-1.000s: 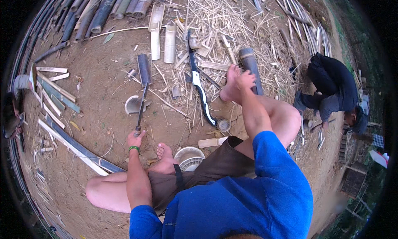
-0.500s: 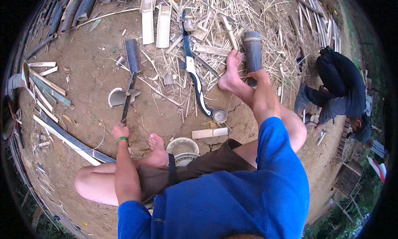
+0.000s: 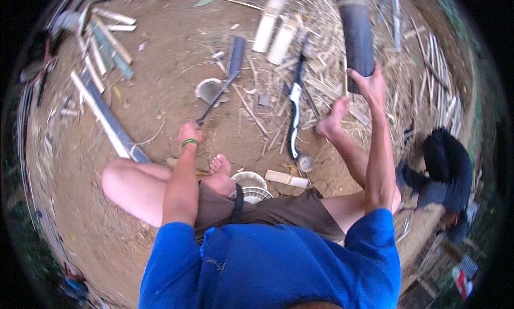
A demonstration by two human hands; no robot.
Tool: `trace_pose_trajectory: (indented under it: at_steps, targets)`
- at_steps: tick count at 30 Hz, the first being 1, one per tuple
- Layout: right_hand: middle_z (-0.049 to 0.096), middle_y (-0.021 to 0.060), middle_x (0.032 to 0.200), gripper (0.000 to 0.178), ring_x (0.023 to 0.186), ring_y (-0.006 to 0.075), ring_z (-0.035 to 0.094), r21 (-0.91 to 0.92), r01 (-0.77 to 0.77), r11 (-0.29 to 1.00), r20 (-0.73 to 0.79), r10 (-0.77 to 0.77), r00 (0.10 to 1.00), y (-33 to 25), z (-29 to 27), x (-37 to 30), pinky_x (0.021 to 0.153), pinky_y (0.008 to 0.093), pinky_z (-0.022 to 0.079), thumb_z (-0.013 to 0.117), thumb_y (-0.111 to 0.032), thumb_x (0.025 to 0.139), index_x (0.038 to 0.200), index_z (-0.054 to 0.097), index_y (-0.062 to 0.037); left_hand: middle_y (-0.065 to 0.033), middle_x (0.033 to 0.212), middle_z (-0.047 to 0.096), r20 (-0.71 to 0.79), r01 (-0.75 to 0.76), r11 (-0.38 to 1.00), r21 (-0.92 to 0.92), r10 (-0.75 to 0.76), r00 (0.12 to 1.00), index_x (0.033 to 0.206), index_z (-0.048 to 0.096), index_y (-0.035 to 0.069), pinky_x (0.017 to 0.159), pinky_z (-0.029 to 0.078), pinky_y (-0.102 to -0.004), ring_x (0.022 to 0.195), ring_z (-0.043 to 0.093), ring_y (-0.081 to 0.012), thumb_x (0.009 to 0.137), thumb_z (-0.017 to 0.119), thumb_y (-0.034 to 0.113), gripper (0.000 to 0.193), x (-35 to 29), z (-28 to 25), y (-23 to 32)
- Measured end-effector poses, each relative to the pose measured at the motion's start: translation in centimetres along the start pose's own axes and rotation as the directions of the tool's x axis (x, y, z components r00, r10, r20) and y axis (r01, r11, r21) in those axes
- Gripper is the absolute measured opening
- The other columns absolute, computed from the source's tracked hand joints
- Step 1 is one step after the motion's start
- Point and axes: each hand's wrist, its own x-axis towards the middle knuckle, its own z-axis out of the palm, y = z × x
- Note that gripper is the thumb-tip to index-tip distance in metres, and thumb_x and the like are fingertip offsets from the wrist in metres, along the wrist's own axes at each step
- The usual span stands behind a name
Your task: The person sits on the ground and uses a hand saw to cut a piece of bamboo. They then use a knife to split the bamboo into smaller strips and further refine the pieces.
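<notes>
My left hand [image 3: 190, 131], with a green band at its wrist, is closed round the handle of a long dark-bladed knife [image 3: 215, 101]. The blade slants away from me, and its tip reaches a dark split bamboo piece [image 3: 235, 54] on the ground; whether they touch I cannot tell. My right hand [image 3: 370, 85] grips the near end of a thick dark bamboo section [image 3: 355, 33], with the thumb across it. The section is lifted beyond my right foot [image 3: 333, 119]. A folding saw [image 3: 295, 108] with a white and black handle lies between the hands.
Pale bamboo shavings [image 3: 326, 46] cover the far ground. Split bamboo strips [image 3: 107, 121] lie at left, pale halves [image 3: 272, 22] at the far middle. A white bucket [image 3: 250, 180] stands by my left foot. A person in dark clothes [image 3: 444, 167] crouches at right.
My right hand has raised the bamboo section off the ground and carried it away from me. The left hand still holds the knife. The whole view has also shifted.
</notes>
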Motion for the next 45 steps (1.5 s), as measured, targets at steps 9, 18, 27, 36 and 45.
trace_pose_trajectory:
  at_steps: [9,18,27,36,45]
  targets:
    - [0.063,0.0311,0.125,0.116,0.112,0.0406,0.068,0.161,0.239,0.957,0.390,-0.284,0.876,-9.1,14.5,-16.5,0.102,0.0476,0.052,0.092,-0.038,0.063,0.153,0.030,-0.0013,-0.0209,0.110,0.074,-0.037,0.006,0.983,-0.181,-0.012,0.999,0.103,0.077,0.011,0.092,0.057,-0.0494,0.104,0.071,-0.0395,0.079,0.072,0.018,0.025,-1.9,1.3,1.0]
    - [0.059,0.0253,0.134,0.111,0.121,0.0336,0.061,0.569,0.301,0.765,-0.013,-0.357,0.934,-18.6,10.4,-15.7,0.104,0.0406,0.049,0.093,-0.039,0.066,0.151,0.034,0.0019,-0.0222,0.100,0.074,0.048,0.132,0.956,-0.262,-0.124,0.991,0.102,0.076,0.011,0.088,0.058,-0.0504,0.099,0.072,-0.0407,0.079,0.074,0.016,0.024,-4.4,1.3,-0.5]
    - [0.052,0.0343,0.135,0.119,0.117,0.0492,0.062,0.110,0.341,0.934,0.277,-0.358,0.892,-14.1,15.0,-14.5,0.099,0.0513,0.053,0.093,-0.038,0.060,0.155,0.030,-0.0037,-0.0232,0.108,0.073,0.118,0.194,0.913,-0.358,-0.162,0.980,0.101,0.076,0.010,0.091,0.058,-0.0505,0.106,0.070,-0.0411,0.079,0.082,0.026,0.028,-4.4,2.9,1.6]
    - [0.049,0.0358,0.131,0.116,0.115,0.0502,0.058,-0.199,0.346,0.917,0.531,-0.195,0.824,-5.6,18.2,-17.0,0.101,0.0534,0.051,0.096,-0.034,0.060,0.153,0.032,-0.0064,-0.0218,0.105,0.074,0.089,0.098,0.957,-0.272,-0.077,0.993,0.101,0.076,0.007,0.090,0.058,-0.0501,0.102,0.071,-0.0410,0.079,0.077,0.020,0.025,-3.9,2.7,4.0]
    - [0.047,0.0374,0.132,0.120,0.115,0.0523,0.057,0.073,0.160,0.984,0.058,-0.164,0.985,-12.8,14.2,-6.0,0.102,0.0526,0.048,0.088,-0.047,0.066,0.158,0.026,-0.0012,-0.0230,0.108,0.074,0.172,0.266,0.878,-0.397,-0.214,0.962,0.105,0.076,0.007,0.091,0.058,-0.0491,0.106,0.070,-0.0411,0.079,0.075,0.018,0.028,-3.4,3.1,4.8]
